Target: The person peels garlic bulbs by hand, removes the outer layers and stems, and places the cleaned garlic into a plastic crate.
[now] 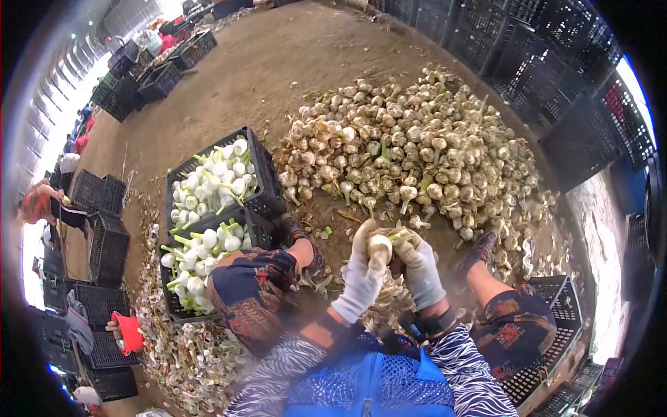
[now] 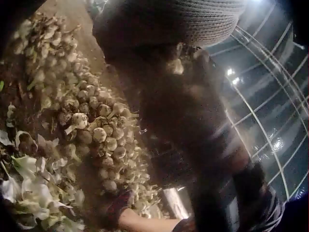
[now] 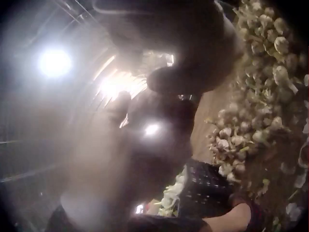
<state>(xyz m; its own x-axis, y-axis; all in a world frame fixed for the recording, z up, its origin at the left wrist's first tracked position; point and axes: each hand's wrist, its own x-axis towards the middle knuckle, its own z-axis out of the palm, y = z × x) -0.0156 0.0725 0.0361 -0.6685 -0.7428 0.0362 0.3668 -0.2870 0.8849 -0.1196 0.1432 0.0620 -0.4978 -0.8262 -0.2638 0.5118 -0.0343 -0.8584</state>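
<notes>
In the head view both hands, in pale work gloves, meet in front of the blue mesh garment. My left hand (image 1: pixel 365 274) holds a garlic bulb (image 1: pixel 380 244) whose white side shows between thumb and fingers. On the bulb's stem side, my right hand (image 1: pixel 422 267) curls its fingers around the stalk and loose skin. In the left wrist view a knitted glove (image 2: pixel 178 21) fills the top, and the bulb itself is hard to make out. Dark, blurred hand shapes (image 3: pixel 169 87) cover much of the right wrist view.
A large heap of unpeeled garlic (image 1: pixel 431 146) lies ahead. Black crates of peeled white bulbs, one farther (image 1: pixel 267 177) and one nearer (image 1: pixel 174 306), stand left. Skins (image 1: pixel 194 358) litter the floor. Stacked crates (image 1: pixel 583 139) line the right, and another person (image 1: pixel 42 201) is far left.
</notes>
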